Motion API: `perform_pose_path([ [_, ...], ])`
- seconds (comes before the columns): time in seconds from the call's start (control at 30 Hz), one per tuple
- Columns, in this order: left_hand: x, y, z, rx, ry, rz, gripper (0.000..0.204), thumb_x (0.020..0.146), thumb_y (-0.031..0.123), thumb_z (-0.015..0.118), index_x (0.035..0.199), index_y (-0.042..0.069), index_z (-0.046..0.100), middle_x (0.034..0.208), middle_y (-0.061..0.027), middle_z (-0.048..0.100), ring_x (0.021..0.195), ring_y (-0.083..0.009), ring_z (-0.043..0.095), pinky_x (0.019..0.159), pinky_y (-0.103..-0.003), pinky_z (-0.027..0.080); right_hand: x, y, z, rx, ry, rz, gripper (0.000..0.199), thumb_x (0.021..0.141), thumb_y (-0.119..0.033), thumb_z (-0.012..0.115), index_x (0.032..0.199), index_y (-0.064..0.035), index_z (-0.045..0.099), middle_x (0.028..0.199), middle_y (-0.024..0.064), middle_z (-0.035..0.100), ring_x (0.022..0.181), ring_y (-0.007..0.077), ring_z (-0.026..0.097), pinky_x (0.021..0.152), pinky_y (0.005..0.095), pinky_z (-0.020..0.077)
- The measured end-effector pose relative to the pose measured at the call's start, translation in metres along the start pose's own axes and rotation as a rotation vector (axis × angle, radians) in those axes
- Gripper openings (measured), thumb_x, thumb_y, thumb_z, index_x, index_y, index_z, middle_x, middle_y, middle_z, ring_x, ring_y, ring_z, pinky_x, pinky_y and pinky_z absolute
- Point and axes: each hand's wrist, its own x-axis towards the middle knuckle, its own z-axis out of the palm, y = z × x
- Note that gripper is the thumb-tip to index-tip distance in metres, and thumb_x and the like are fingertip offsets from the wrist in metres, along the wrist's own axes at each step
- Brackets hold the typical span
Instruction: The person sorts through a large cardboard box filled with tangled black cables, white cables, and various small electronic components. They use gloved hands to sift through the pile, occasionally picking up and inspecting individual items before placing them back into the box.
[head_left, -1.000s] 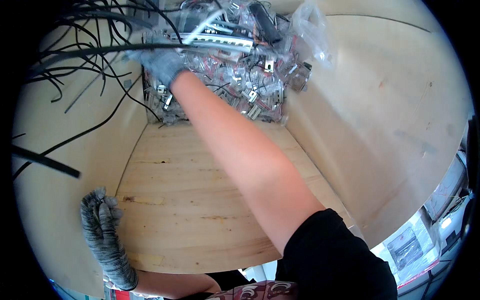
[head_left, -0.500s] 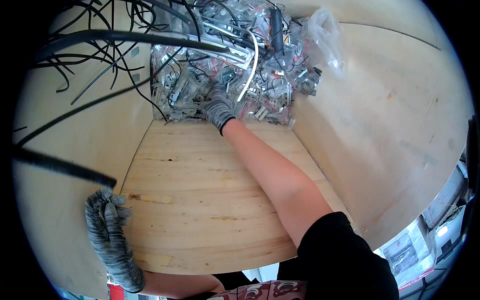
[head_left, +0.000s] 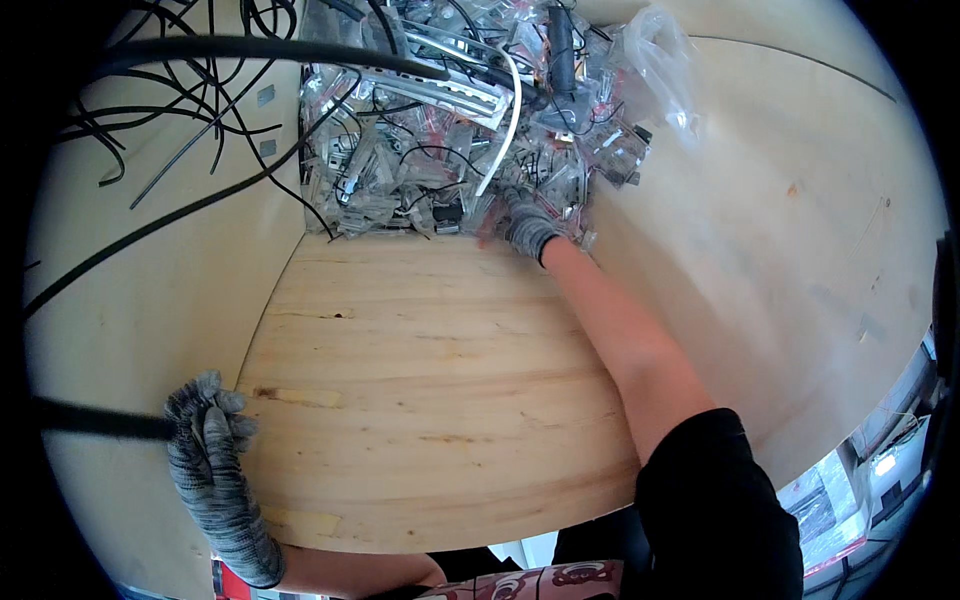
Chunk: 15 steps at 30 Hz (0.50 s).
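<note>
My right hand (head_left: pixel 530 228), in a grey knit glove, reaches to the front edge of a heap of small clear plastic bags (head_left: pixel 375 205) with metal parts inside. Its fingers are partly hidden among the bags and blurred, just below the lower end of a white cable (head_left: pixel 512 125). A reddish blur lies beside the fingers, too smeared to name. At the lower left, my left hand (head_left: pixel 212 435), gloved alike, rests by the wooden side panel. Its fingers are loosely bent with gaps between them, and I see nothing in them. A thick black cable end (head_left: pixel 110 420) meets its outline; whether they touch is unclear.
Wooden walls (head_left: pixel 800 200) flank the wooden floor panel (head_left: pixel 400 380). Black cables (head_left: pixel 180 200) hang across the upper left, one thick black cable (head_left: pixel 270 48) passing over the heap. Metal rails (head_left: pixel 450 90), a black cylinder (head_left: pixel 561 55) and a crumpled clear bag (head_left: pixel 665 70) lie on top.
My right hand has moved right along the heap's front edge, uncovering a dark piece where it was. The thick black cable end has swung left and down. My left hand has barely moved.
</note>
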Motion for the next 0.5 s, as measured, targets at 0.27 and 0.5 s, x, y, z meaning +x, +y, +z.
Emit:
perform_pose_path([
  [0.27,-0.003,0.005,0.005,0.028,0.071,-0.014,0.026,0.095,0.012,0.047,0.118,0.005,0.056,0.091,-0.0038,0.061,0.073,-0.0088,0.053,0.067,-0.023,0.043,-0.018,-0.048,-0.03,-0.789,0.034,-0.141,0.042,0.095,-0.021,0.046,0.135,-0.0101,0.04,0.124,0.0153,0.055,0.105,0.0319,0.057,0.088,0.0408,0.0461],
  [0.5,0.002,0.006,0.003,0.04,-0.004,0.001,0.026,0.095,0.012,0.045,0.117,0.006,0.056,0.09,-0.0028,0.061,0.072,-0.0086,0.052,0.066,-0.022,0.042,-0.002,0.046,-0.028,-0.766,0.255,0.136,0.056,0.097,-0.044,0.027,0.141,-0.0108,0.033,0.143,0.0159,0.038,0.131,0.0305,0.037,0.109,0.036,0.0258],
])
